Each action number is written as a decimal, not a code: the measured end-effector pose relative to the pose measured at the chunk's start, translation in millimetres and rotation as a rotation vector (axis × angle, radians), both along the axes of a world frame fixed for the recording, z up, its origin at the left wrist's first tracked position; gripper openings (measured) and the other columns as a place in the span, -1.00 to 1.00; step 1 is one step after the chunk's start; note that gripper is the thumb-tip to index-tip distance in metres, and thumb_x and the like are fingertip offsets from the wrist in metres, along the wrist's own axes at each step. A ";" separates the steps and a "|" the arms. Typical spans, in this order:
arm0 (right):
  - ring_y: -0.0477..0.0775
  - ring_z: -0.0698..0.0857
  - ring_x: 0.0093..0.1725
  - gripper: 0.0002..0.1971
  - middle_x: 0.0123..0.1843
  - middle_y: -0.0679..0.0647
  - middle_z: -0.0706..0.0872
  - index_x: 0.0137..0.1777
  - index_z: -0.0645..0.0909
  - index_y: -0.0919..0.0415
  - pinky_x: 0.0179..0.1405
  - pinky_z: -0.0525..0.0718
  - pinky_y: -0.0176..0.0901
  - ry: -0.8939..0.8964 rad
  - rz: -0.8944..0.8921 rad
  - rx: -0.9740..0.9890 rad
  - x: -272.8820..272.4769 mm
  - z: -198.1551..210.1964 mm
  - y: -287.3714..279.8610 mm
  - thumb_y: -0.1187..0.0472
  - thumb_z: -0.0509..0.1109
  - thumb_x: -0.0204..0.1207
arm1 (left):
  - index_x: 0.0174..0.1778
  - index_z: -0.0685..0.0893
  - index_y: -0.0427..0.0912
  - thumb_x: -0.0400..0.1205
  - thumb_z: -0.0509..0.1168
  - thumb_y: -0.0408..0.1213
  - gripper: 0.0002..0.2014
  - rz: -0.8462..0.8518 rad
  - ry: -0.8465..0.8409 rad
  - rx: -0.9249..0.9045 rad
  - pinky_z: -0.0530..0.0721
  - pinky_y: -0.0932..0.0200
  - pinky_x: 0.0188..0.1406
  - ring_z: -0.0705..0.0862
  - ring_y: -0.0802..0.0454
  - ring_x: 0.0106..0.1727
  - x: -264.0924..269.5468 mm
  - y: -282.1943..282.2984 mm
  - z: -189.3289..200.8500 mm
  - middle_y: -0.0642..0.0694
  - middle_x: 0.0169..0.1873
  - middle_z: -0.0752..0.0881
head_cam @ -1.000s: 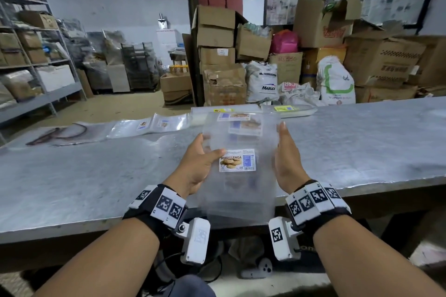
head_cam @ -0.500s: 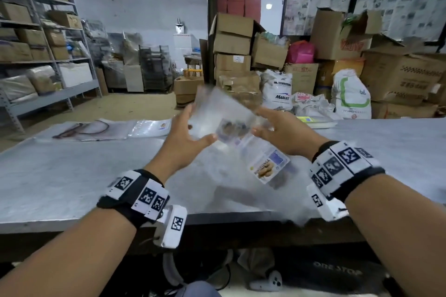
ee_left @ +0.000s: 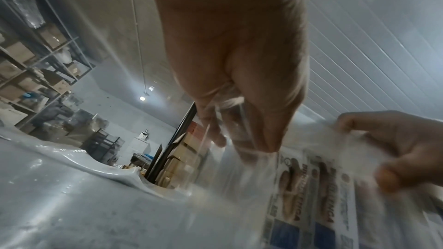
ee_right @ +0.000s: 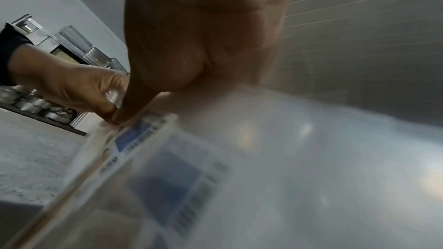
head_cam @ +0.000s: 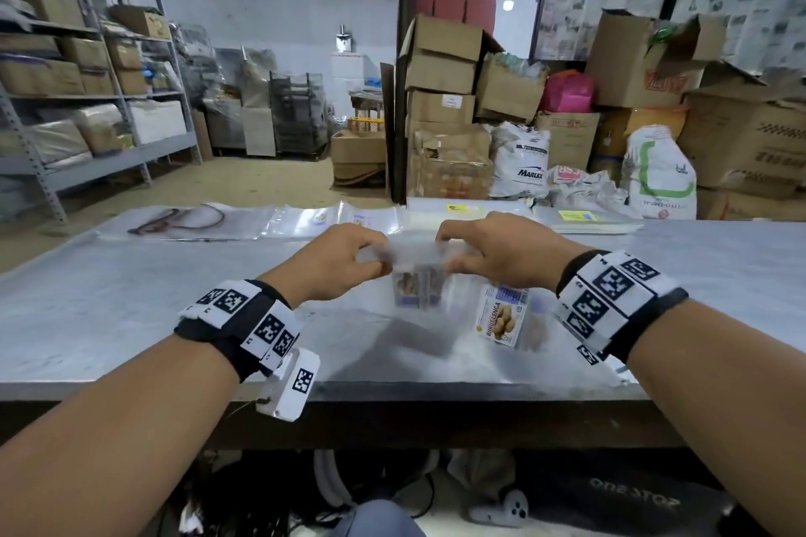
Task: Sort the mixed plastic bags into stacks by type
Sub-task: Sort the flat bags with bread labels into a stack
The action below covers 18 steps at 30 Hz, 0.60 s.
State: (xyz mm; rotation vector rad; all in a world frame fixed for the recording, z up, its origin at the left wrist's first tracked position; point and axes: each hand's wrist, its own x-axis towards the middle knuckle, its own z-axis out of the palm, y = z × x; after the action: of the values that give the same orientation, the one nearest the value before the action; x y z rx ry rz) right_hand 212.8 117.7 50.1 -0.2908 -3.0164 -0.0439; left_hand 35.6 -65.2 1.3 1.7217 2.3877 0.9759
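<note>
Left hand: the left hand point(head_cam: 344, 259) pinches the left part of the top edge of a bunch of clear labelled bags point(head_cam: 418, 292), thumb against curled fingers, as the left wrist view shows.
Right hand: the right hand point(head_cam: 501, 251) pinches the same top edge on the right, fingers curled over the film.
Bags in hand: they hang from the two hands just above the table point(head_cam: 131, 318), near its front edge and at the middle; the film is blurred, so I cannot count the bags, though there seems to be more than one label.
Loose bag: a bag with a biscuit label point(head_cam: 501, 320) shows just right of the held bunch, under the right wrist (whether it lies on the table or hangs with the rest I cannot tell).
Done so far: flat bags lie in a row along the far edge, among them a clear stack at far left point(head_cam: 183, 222) and a stack with a yellow-green label at far right point(head_cam: 580, 220).
Left to do: by my judgement the held bunch is not yet placed on any stack.
Surface: a grey metal table top, dull and scuffed.
Room: a storeroom with metal shelving point(head_cam: 87, 78) on the left, cardboard boxes point(head_cam: 440, 70) and white sacks point(head_cam: 519, 161) behind the table.
</note>
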 end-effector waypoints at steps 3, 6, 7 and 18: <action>0.10 0.59 -0.08 -0.52 -0.20 -0.08 0.62 0.46 0.45 -0.14 -0.18 0.47 -0.02 0.008 0.005 -0.005 -0.4 0.1 -2.7 -0.25 0.40 0.62 | -0.11 0.81 0.02 0.68 0.46 -0.19 -0.93 0.012 -0.006 0.010 0.62 0.17 -0.05 0.69 0.17 -0.11 -7.5 -4.2 -1.3 0.05 -0.16 0.80; 0.10 0.60 0.01 -0.41 -0.03 -0.05 0.64 0.44 0.47 -0.18 -0.08 0.56 -0.03 0.016 -0.010 -0.028 5.4 -0.6 3.2 -0.27 0.56 0.47 | -0.14 0.83 0.03 0.66 0.47 -0.24 -0.91 0.039 0.002 0.003 0.63 0.16 0.08 0.71 0.16 -0.05 -17.1 -9.5 1.8 0.06 -0.14 0.81; 0.07 0.59 0.01 -0.42 -0.03 -0.09 0.62 0.39 0.50 -0.19 -0.07 0.58 -0.03 0.019 -0.024 -0.047 8.3 -0.1 6.8 -0.25 0.60 0.43 | -0.14 0.83 0.03 0.66 0.47 -0.24 -0.91 0.051 0.005 0.001 0.63 0.16 0.11 0.72 0.14 -0.04 -20.1 -11.9 2.8 0.06 -0.16 0.81; -0.22 0.62 -0.06 -0.73 -0.03 -0.13 0.67 0.07 0.62 -0.15 -0.12 0.56 -0.12 0.058 -0.147 -0.304 33.2 2.2 64.6 -0.01 0.63 0.46 | -0.20 0.82 0.01 0.64 0.50 -0.24 -0.89 0.104 -0.052 0.032 0.62 0.10 0.00 0.74 0.15 -0.14 -43.4 -28.5 -2.5 0.05 -0.31 0.82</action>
State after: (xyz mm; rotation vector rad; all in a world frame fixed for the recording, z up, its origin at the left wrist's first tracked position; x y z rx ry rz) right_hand 246.0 182.3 52.4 -0.5302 -2.9306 0.4065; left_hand -7.8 -93.7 -1.2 1.5752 2.4643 1.0635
